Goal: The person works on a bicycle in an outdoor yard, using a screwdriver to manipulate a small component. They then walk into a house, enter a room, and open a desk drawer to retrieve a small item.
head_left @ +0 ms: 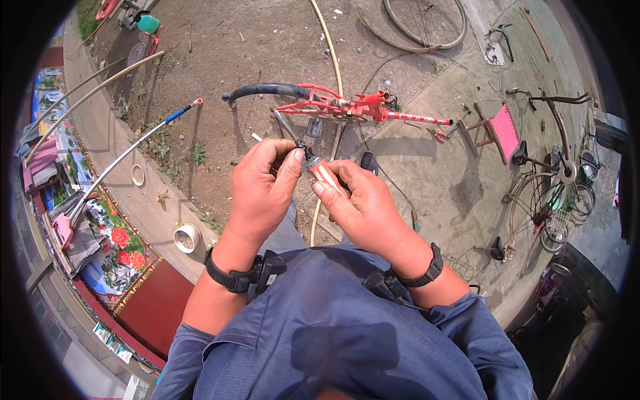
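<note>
Right hand (363,202) closed round a red-and-white tube (325,175), held up over the dirt ground (220,57) near the concrete slab's (443,177) left edge. Left hand (263,179) pinching small dark piece (308,153) at tube's upper end. Red bicycle frame (373,107) beyond, across that edge.

Site type: open-air yard in use for bicycle work. Indicators: bare soil (220,40) with weeds (199,153) and a yellowish hose (327,40) running across it, adjoining a concrete slab (433,193) along a diagonal edge. A stripped red bicycle frame (375,100) spans that edge. A loose wheel (427,45) lies beyond the slab's upper end; bicycles (567,172) are grouped at its right edge. A floral mural (120,237) borders the left side. Contents of the shaded lower-right area cannot be identified reliably.
</note>
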Motion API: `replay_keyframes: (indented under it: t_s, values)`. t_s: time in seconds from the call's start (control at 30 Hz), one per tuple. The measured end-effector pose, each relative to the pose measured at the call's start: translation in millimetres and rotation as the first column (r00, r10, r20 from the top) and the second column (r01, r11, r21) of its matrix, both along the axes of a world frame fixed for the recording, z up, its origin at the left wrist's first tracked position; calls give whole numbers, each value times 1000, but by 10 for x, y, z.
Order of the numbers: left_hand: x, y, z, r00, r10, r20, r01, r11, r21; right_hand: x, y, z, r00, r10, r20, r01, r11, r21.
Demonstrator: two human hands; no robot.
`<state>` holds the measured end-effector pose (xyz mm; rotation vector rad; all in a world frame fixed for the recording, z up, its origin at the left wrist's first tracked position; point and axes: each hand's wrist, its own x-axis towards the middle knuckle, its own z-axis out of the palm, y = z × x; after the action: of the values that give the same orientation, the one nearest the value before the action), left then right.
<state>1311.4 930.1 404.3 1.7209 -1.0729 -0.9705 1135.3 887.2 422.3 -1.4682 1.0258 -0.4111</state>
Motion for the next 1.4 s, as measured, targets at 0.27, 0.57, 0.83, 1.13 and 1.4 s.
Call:
replay_keyframes:
  t_s: [0.27,0.57,0.83,1.13,1.4]
  values:
    - [70,-57,37,917,-44,396,125,975,-183,-7,-24,18,998,45,-40,-47,998,-38]
    - [152,-100,2,836,20,549,153,951,-268,82,-3,55,998,54,-36,-54,999,2]
    - [423,-120,-49,793,151,591,18,963,-270,-21,86,54,986,17,165,-81,919,387]
    - [639,-9,-42,967,116,225,-110,993,-39,-159,0,22,901,-292,321,-35,689,724]
    - [357,205,50,990,26,-136,-19,998,58,-250,-88,56,838,-406,364,-100,542,835]
